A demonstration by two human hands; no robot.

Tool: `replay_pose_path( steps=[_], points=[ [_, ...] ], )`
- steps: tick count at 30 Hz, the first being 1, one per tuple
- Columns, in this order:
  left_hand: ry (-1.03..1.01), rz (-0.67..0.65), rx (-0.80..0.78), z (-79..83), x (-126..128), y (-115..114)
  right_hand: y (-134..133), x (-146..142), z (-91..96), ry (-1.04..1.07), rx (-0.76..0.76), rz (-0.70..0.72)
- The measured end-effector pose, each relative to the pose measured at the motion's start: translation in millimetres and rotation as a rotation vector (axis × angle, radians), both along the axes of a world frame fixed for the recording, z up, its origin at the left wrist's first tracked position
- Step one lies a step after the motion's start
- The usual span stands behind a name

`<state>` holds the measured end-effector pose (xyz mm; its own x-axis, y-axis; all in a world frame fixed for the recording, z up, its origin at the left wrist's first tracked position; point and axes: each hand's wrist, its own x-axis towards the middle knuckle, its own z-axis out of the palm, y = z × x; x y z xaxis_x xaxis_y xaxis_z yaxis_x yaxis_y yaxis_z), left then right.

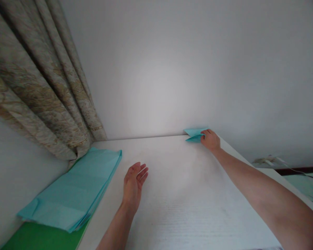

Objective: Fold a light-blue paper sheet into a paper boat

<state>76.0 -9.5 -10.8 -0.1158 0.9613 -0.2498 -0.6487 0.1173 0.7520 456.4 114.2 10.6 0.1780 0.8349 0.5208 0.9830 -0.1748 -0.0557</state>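
At the far right corner of the white table, my right hand (210, 139) pinches a folded light-blue paper plane (195, 135) by one end, close to the wall. The plane's pointed wing corners face left. My left hand (134, 184) is held over the middle-left of the table with its fingers loosely spread and nothing in them. To its left lies a stack of light-blue paper sheets (75, 191), slightly wrinkled, with uneven edges.
The white table (177, 194) meets a pale wall (156, 69) at the back. A patterned curtain (47, 80) hangs at the left, touching the table's back corner. Under the paper stack shows a green surface (41, 238). A white cable (289, 168) runs beyond the right edge.
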Motion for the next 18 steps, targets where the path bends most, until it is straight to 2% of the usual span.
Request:
replay_pose_path(
  steps=[5,11,14,18],
  points=[
    [0.037,-0.014,-0.021,-3.4,1,1,27,3,9.6,-0.036,-0.055,0.043],
    [0.059,-0.014,-0.023,-6.3,2,3,64,5,21.0,-0.081,-0.331,0.013],
    [0.061,-0.015,-0.019,-7.2,2,4,70,-2,26.6,-0.115,-0.391,0.04],
    [0.051,-0.011,-0.023,-5.9,3,4,68,-23,28.9,-0.18,-0.39,0.113]
  ],
)
